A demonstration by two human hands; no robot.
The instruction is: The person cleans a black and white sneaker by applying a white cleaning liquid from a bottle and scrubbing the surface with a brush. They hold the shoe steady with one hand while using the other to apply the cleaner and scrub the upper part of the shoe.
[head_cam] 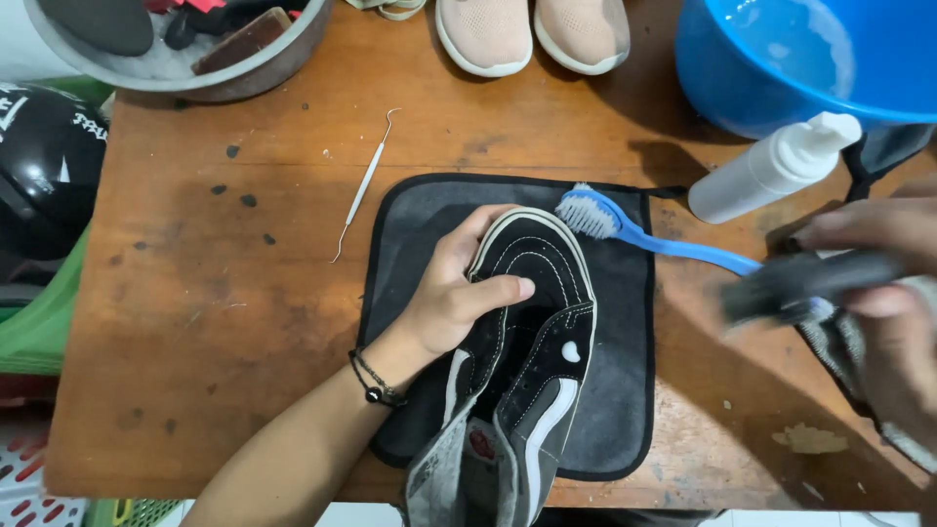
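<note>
1. Nearest the wearer, a black canvas high-top shoe with white stitching, a white side stripe and a white rubber sole edge (pixel 532 322) lies toe-away on a dark grey square cloth mat with black stitched edging (pixel 625 390). A small white blob sits on the shoe's side panel.
2. The left hand (pixel 454 293) is closed on the shoe's forepart: fingers curl over the toe's left edge, thumb lies across the top by the laces. A black beaded bracelet (pixel 376 385) circles that wrist.
3. The right hand (pixel 883 293), at the right edge, is clamped on a dark, blurred oblong object (pixel 810 281); its kind cannot be told. A grey cloth (pixel 849 351) hangs under this hand.
4. A blue plastic brush with white bristles (pixel 625 226) lies past the shoe's toe, bristle head on the mat's far edge, handle running right toward the right hand.
5. A white plastic pump bottle (pixel 766 171) lies tilted just beyond the brush handle.
6. A thin metal pick with hooked ends (pixel 363 185) lies on the brown wooden table (pixel 195 322), left of the mat.
7. At the far edge: a grey metal basin of brushes (pixel 244 73) at left, a pair of pale pink knit shoes (pixel 532 34) in the centre, a blue plastic bowl (pixel 742 68) at right.
8. A black helmet (pixel 39 166) sits off the table's left side.
</note>
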